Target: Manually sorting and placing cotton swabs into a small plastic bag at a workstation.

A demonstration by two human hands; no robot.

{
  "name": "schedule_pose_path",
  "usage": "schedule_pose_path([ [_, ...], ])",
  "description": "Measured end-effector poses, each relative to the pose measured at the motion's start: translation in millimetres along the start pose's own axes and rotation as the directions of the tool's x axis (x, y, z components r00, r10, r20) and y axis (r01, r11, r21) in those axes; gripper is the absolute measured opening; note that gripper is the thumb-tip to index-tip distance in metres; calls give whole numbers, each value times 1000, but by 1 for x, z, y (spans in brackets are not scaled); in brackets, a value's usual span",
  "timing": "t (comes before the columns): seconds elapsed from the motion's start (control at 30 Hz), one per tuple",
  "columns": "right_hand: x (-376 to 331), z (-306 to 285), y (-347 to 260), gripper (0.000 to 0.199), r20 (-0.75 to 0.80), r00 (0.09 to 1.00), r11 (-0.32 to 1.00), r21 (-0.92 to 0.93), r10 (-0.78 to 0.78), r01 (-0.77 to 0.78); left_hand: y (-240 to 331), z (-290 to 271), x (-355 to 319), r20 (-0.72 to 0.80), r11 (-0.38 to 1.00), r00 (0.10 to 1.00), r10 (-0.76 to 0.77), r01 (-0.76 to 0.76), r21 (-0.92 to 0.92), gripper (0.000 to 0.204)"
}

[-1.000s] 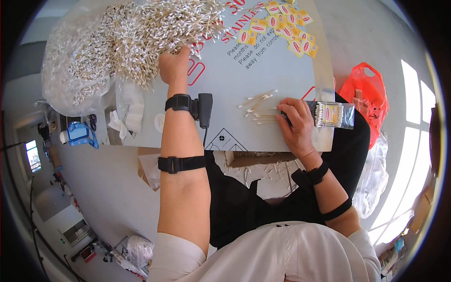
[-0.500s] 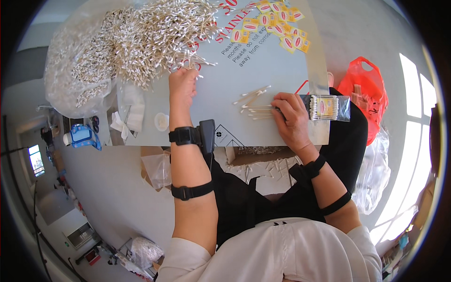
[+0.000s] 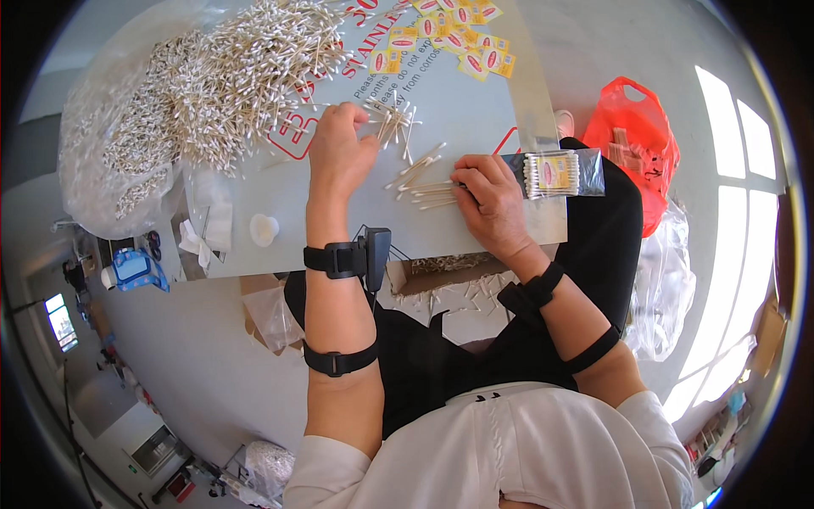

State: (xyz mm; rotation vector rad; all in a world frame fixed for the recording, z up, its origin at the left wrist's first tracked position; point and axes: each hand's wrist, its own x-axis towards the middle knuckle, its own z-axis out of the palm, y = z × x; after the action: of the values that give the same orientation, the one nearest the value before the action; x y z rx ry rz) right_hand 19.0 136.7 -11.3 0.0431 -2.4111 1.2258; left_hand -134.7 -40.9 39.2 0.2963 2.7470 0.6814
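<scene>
Gathering swabs (image 3: pixel 420 182) at bench (image 3: pixel 475 110) centre.
Left hand (image 3: pixel 339 153) pinches a few at 11 o'clock; right hand (image 3: pixel 492 199) presses the loose row, packet (image 3: pixel 560 174) at 3. Best align tips first.

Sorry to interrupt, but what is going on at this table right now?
A person is sorting cotton swabs at a grey table. The left hand is on a small bunch of swabs beside the big loose heap. The right hand rests on a few swabs laid in front of it and holds a clear packet already holding swabs. Small yellow labels lie at the far edge.
</scene>
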Motion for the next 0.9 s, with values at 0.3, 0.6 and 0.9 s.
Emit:
schedule_pose_path([
  [0.3,0,0,0,14,2,1000,1000,0,7,-7,14,20,-8,-148,873,902,406,-336,353,75],
  [0.6,1,-1,0,15,15,1000,1000,-5,1,-1,-3,20,3,-150,883,877,456,-424,204,32],
  [0.9,0,-1,0,16,11,1000,1000,3,-6,6,19,18,15,-108,859,854,509,-496,126,11],
])
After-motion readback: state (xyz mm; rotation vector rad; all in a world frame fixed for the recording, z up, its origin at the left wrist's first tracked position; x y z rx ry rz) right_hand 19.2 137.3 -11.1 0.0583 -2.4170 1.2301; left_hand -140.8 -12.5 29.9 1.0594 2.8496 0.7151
